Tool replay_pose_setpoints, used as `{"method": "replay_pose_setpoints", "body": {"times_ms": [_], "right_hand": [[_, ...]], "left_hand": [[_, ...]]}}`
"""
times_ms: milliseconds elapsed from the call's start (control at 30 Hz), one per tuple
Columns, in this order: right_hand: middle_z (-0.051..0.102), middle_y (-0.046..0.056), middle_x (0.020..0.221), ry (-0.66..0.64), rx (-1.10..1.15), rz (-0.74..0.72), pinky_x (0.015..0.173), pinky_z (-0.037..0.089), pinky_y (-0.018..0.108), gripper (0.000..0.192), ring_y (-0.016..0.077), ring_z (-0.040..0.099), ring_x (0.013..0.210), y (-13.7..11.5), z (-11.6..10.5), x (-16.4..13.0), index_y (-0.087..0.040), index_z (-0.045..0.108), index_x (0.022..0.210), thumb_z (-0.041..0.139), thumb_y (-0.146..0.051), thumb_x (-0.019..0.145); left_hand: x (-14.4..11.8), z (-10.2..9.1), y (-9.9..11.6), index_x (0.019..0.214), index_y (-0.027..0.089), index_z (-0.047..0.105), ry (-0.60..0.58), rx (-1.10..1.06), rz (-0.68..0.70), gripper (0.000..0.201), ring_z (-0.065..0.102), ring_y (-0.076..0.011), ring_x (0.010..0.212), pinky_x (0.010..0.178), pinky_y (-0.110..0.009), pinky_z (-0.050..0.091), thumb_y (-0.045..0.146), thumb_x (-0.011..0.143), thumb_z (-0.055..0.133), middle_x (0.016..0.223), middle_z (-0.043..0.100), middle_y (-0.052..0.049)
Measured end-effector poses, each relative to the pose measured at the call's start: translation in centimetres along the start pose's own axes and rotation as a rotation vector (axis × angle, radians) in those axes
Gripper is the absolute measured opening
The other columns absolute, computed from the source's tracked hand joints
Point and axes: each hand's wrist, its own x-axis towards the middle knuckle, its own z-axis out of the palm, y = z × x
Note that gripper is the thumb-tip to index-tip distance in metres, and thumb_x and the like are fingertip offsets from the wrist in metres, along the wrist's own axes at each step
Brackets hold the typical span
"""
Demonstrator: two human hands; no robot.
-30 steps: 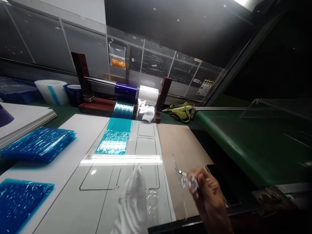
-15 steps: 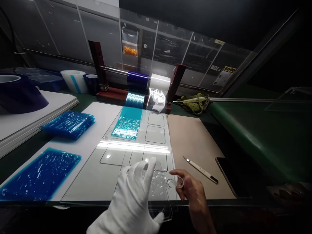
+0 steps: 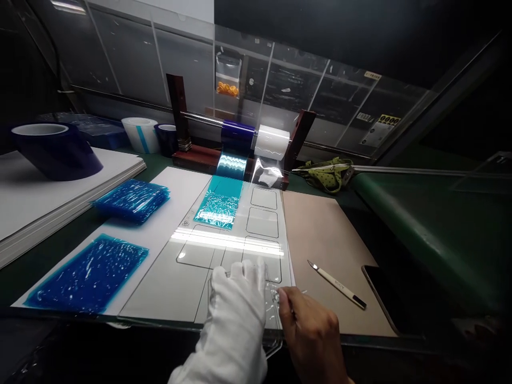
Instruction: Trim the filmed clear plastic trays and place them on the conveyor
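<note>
My left hand [image 3: 239,309], in a white glove, presses flat on a clear plastic piece [image 3: 272,306] near the front edge of a white template board [image 3: 168,282]. My bare right hand [image 3: 312,333] pinches the right edge of that same clear piece, fingers closed on it. A thin craft knife [image 3: 336,284] lies loose on the brown mat [image 3: 320,240] to the right of my hands. A strip of teal film [image 3: 219,202] runs from the blue roll [image 3: 238,133] on the holder down onto the board.
A white roll [image 3: 272,142] sits beside the blue one on the rod. Blue film sheets [image 3: 90,272] and a stack of them [image 3: 132,199] lie on the left. Tape rolls [image 3: 142,133] and a dark roll [image 3: 54,149] stand at the back left. A dark phone [image 3: 384,298] lies at right.
The knife left my right hand and now lies on the brown mat. Both hands lowered the clear piece onto the board, left hand flattening on it. The view shifted left.
</note>
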Motion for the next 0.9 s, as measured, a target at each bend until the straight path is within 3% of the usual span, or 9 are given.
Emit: {"method": "replay_pose_setpoints", "body": {"times_ms": [100, 200, 267, 367, 533, 600, 733, 833, 900], "right_hand": [[0.044, -0.004, 0.048, -0.111, 0.462, 0.390, 0.044, 0.028, 0.023, 0.036, 0.0093, 0.041, 0.041, 1.0, -0.5, -0.4, -0.016, 0.065, 0.078, 0.042, -0.036, 0.097], [0.030, -0.008, 0.046, -0.231, 1.020, 0.784, 0.039, 0.017, 0.021, 0.045, 0.0059, 0.025, 0.039, 1.6, -0.7, -0.1, -0.015, 0.067, 0.075, 0.048, -0.054, 0.091], [0.026, -0.009, 0.045, -0.265, 1.243, 0.889, 0.040, 0.015, 0.020, 0.046, 0.0043, 0.018, 0.040, 1.7, -0.8, 0.3, -0.015, 0.065, 0.069, 0.056, -0.057, 0.085], [0.024, -0.010, 0.043, -0.243, 1.195, 0.874, 0.040, 0.016, 0.020, 0.046, 0.0045, 0.017, 0.039, 1.8, -1.0, 0.9, -0.016, 0.062, 0.065, 0.056, -0.057, 0.084], [0.048, 0.000, 0.048, -0.109, 0.299, 0.389, 0.047, 0.023, 0.025, 0.037, 0.0106, 0.041, 0.042, 1.1, -0.9, 0.4, -0.018, 0.063, 0.066, 0.048, -0.042, 0.090], [0.051, 0.001, 0.050, -0.118, 0.186, 0.306, 0.049, 0.023, 0.027, 0.038, 0.0113, 0.043, 0.044, 0.7, -0.4, 0.1, -0.018, 0.061, 0.064, 0.045, -0.037, 0.092], [0.036, -0.006, 0.050, -0.327, 0.653, 0.553, 0.045, 0.022, 0.023, 0.042, 0.0082, 0.031, 0.043, 1.6, -0.1, 0.0, -0.017, 0.059, 0.071, 0.042, -0.048, 0.094], [0.027, -0.009, 0.047, -0.589, 1.101, 0.715, 0.042, 0.016, 0.021, 0.045, 0.0058, 0.022, 0.042, 3.0, -0.6, -0.2, -0.016, 0.060, 0.069, 0.048, -0.055, 0.090], [0.031, -0.008, 0.047, -0.489, 1.181, 0.780, 0.041, 0.015, 0.020, 0.044, 0.0047, 0.022, 0.041, 3.8, -1.3, -0.6, -0.015, 0.060, 0.066, 0.056, -0.053, 0.086]], "left_hand": [[-0.6, 0.2, -0.6, 0.143, 0.008, 0.035, 0.048, -0.004, 0.059, 0.104, 0.052, -0.0400, 0.097, 0.084, -0.059, 0.042, 0.035, 0.050, 0.071, 0.117, 0.055, -0.023], [-1.6, 2.3, -1.0, 0.149, 0.014, 0.013, 0.260, -0.341, 0.063, 0.118, 0.046, -0.0381, 0.118, 0.096, -0.053, 0.043, 0.047, 0.052, 0.071, 0.135, 0.045, -0.018], [-2.0, 4.1, -0.9, 0.149, 0.009, -0.001, 0.343, -0.503, 0.140, 0.121, 0.040, -0.0359, 0.128, 0.099, -0.048, 0.044, 0.055, 0.060, 0.067, 0.141, 0.037, -0.020], [-1.9, 5.1, -0.2, 0.148, 0.007, -0.009, 0.363, -0.537, 0.187, 0.119, 0.038, -0.0364, 0.131, 0.098, -0.047, 0.045, 0.060, 0.069, 0.061, 0.142, 0.034, -0.024], [-0.8, 1.5, 0.1, 0.144, 0.005, 0.030, 0.052, -0.184, 0.011, 0.101, 0.048, -0.0436, 0.115, 0.093, -0.061, 0.037, 0.048, 0.059, 0.066, 0.131, 0.046, -0.028], [-0.6, 0.3, -0.3, 0.138, 0.000, 0.039, -0.048, -0.102, 0.025, 0.093, 0.048, -0.0427, 0.114, 0.092, -0.060, 0.036, 0.044, 0.060, 0.064, 0.130, 0.048, -0.030], [-1.2, 0.6, -1.6, 0.141, 0.002, 0.031, -0.014, -0.244, 0.030, 0.105, 0.048, -0.0352, 0.113, 0.097, -0.049, 0.039, 0.037, 0.049, 0.069, 0.127, 0.051, -0.022], [-2.1, 1.9, -2.4, 0.146, 0.013, 0.016, 0.033, -0.431, 0.205, 0.119, 0.048, -0.0305, 0.115, 0.100, -0.042, 0.040, 0.031, 0.041, 0.071, 0.129, 0.051, -0.013], [-2.4, 2.6, -2.7, 0.146, 0.020, 0.014, 0.053, -0.480, 0.229, 0.119, 0.047, -0.0302, 0.117, 0.100, -0.042, 0.041, 0.030, 0.042, 0.071, 0.132, 0.050, -0.011]]}}
